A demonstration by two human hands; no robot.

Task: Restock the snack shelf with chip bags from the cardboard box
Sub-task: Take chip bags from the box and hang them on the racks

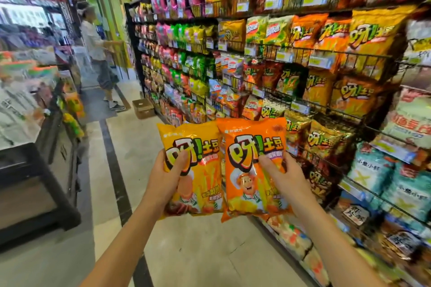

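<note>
My left hand (166,176) grips a yellow chip bag (200,147) by its left edge, thumb across the front. My right hand (283,176) grips an orange chip bag (247,170) by its right edge, and this bag overlaps the yellow one. Both bags are upright in the aisle, in front of me and just left of the snack shelf (279,72). The shelf runs along the right, with wire racks packed with chip bags. A cardboard box (142,107) sits on the floor farther down, against the shelf's foot.
A person (99,53) stands at the far end of the aisle, reaching toward the shelf. A dark display counter (42,147) with goods lines the left side. Between them runs a tiled floor (130,161) with a dark stripe.
</note>
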